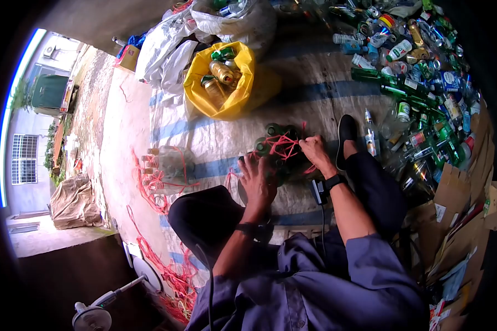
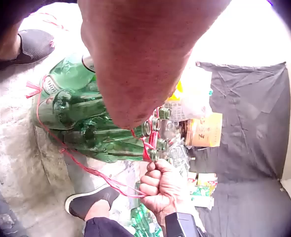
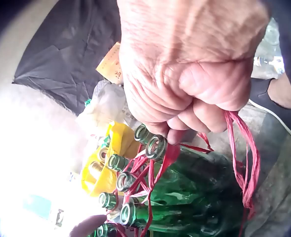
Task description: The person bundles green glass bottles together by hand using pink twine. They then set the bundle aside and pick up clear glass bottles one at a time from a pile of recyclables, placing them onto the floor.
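Green glass bottles (image 2: 86, 118) stand bundled on the floor between the person's feet, their necks laced with red plastic string (image 1: 284, 146). My right hand (image 1: 315, 150) grips this string in curled fingers beside the necks. A loose length of the string (image 3: 251, 163) hangs from that fist in the right wrist view. On the bundle's other side, my left hand (image 1: 257, 179) rests against the bottles with its fingers spread. The left forearm hides part of the bundle in the left wrist view.
Clear bottles (image 1: 171, 165) tied with red string lie to the left. Ahead stands a yellow bag (image 1: 192, 91) holding cans and bottles. Loose bottles and cans (image 1: 419, 83) are heaped at the right, near cardboard (image 1: 453, 193). Tangled red string (image 1: 174, 276) lies at lower left.
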Tool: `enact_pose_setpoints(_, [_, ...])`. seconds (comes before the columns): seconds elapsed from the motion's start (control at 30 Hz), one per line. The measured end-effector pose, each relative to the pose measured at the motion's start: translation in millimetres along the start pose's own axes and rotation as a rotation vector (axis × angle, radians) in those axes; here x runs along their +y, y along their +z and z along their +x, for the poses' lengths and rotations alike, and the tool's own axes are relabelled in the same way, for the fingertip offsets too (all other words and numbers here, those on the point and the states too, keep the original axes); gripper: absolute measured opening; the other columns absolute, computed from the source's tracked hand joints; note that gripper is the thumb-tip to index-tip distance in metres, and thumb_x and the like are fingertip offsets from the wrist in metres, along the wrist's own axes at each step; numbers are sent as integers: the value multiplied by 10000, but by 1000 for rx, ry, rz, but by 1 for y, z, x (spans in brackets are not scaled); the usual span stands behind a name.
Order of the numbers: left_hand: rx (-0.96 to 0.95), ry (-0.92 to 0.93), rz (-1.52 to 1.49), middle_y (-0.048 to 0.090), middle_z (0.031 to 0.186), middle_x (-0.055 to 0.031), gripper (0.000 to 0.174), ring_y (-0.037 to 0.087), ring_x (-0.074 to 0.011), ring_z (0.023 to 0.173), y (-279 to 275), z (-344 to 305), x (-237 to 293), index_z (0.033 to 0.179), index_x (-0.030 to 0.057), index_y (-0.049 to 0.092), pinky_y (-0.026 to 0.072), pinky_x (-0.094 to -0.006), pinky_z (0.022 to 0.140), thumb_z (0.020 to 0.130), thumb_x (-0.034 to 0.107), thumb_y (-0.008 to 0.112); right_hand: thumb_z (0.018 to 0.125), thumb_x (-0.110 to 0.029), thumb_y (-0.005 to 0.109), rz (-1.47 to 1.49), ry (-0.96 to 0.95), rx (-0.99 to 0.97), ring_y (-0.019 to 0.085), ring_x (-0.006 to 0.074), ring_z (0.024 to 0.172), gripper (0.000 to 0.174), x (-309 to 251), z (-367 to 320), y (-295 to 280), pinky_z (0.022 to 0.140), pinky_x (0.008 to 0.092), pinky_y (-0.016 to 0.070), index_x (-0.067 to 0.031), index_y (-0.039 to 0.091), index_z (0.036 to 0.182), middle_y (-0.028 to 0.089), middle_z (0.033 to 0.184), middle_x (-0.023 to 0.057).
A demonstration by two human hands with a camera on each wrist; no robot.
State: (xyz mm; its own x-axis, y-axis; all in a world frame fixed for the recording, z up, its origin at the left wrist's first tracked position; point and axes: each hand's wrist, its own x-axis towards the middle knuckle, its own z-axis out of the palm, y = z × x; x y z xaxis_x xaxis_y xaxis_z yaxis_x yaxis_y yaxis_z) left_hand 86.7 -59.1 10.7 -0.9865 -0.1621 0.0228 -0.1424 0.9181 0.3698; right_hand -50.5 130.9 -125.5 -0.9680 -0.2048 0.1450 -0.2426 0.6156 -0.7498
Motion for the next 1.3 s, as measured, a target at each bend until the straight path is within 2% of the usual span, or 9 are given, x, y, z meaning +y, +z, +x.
enact_pose_setpoints(0.13, [-22, 18, -29, 192, 1543, -279, 651, 127, -554, 1428, 2, 2, -8, 1425, 212, 398, 224, -726, 1035, 847, 288, 687, 828, -187, 557, 182, 323, -200, 639, 310, 674, 229, -55, -5, -52, 655, 423, 502, -2, 644, 726, 628, 669, 168])
enact_pose_setpoints(0.33, [23, 108, -56, 203, 1559, -287, 657, 156, -484, 1456, -18, 13, -47, 1439, 143, 416, 228, -638, 1107, 849, 253, 684, 837, -211, 563, 141, 164, -218, 633, 286, 596, 325, -60, -45, -42, 630, 402, 512, 41, 618, 640, 635, 613, 155])
enact_pose_setpoints(0.47, [111, -86, -24, 373, 1471, -288, 711, 512, -446, 1218, -31, 28, -86, 1317, 37, 524, 469, -458, 964, 740, 349, 795, 861, -214, 614, 155, 149, -237, 606, 354, 559, 306, -96, -100, -24, 563, 427, 496, 33, 619, 680, 596, 623, 204])
enact_pose_setpoints(0.67, [88, -386, -391, 718, 886, -201, 610, 687, -379, 894, 22, 23, -147, 1278, -22, 523, 523, -418, 844, 809, 307, 731, 886, -171, 622, 172, 27, -127, 559, 406, 566, 321, -96, -136, 10, 524, 459, 419, 43, 558, 655, 561, 647, 236])
enact_pose_setpoints(0.77, [86, -249, -433, 719, 896, -190, 564, 698, -332, 859, 50, 14, -170, 1266, -22, 529, 532, -402, 812, 842, 317, 682, 891, -141, 614, 224, 7, -138, 544, 405, 553, 314, -102, -127, -10, 513, 465, 394, 46, 539, 650, 535, 617, 233])
enact_pose_setpoints(0.83, [24, -510, -603, 715, 909, -189, 511, 697, -301, 860, 15, 17, -125, 1265, -18, 530, 539, -396, 797, 857, 259, 664, 891, -132, 611, 284, 71, -177, 537, 407, 547, 310, -108, -126, -18, 511, 466, 388, 46, 536, 649, 523, 606, 231])
enact_pose_setpoints(0.93, [127, -413, -735, 671, 1136, -200, 474, 690, -277, 903, 10, 9, -102, 1246, -3, 560, 552, -366, 777, 879, 286, 640, 887, -247, 563, 244, 95, -208, 615, 430, 674, 346, -102, -132, -7, 565, 467, 446, 48, 602, 708, 586, 707, 256])
enact_pose_setpoints(1.07, [221, -168, -341, 638, 1065, -195, 378, 573, -369, 1045, -28, -12, -43, 1120, 5, 598, 445, -443, 917, 806, 195, 688, 887, -241, 556, 196, 118, -201, 612, 436, 673, 350, -96, -138, 1, 566, 473, 448, 53, 599, 703, 590, 702, 261])
enact_pose_setpoints(1.3, [-28, 178, -362, 626, 981, -143, 302, 586, -354, 960, -20, -18, -34, 1018, 58, 621, 474, -437, 812, 773, 199, 727, 886, -260, 559, 152, 158, -200, 646, 430, 686, 355, -97, -136, -5, 579, 481, 498, 50, 641, 733, 615, 729, 269])
